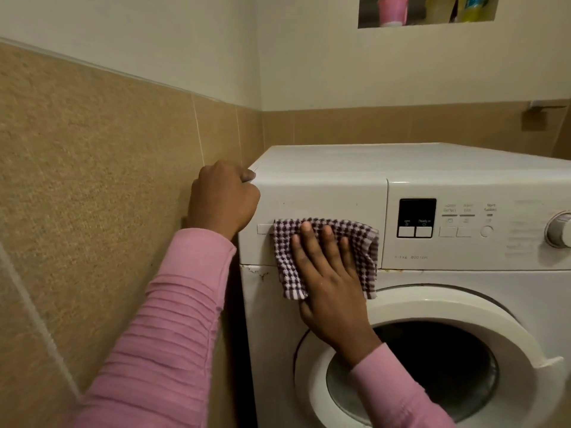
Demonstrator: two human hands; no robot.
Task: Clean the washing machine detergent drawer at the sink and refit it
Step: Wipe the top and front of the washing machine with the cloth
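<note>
purple-and-white checked cloth (355, 239), just the one, is pinned flat against the front of the detergent drawer (321, 199) by the right hand (330, 282). its fingers are straight and spread, pressing rather than grabbing, so the palm is open on the fabric. the cloth's bottom edge hangs below the palm, over the seam under the drawer.

the one drawer sits in its slot in the washing machine (432, 162), its face flush with the panel. a short strip of its handle recess peeks out just left of the pressing fingers.

the left hand (222, 196) is up and to the left of that, clenched into a fist against the machine's top left corner, with the thumb tip on the top edge. can't tell if the curled fingers are hooked on anything, they're hidden. so two hands, two pink sleeves (173, 319).

right of the cloth hand there's one dark display (417, 211) with two buttons under it, and further right one dial (559, 230) at the frame edge. below the right wrist is the one round door (463, 307), shut. the tan tiled wall (92, 149) is left of the fist. high above both hands a wall niche holds one pink cup (392, 9) and some yellowish containers, too cropped to count.
</note>
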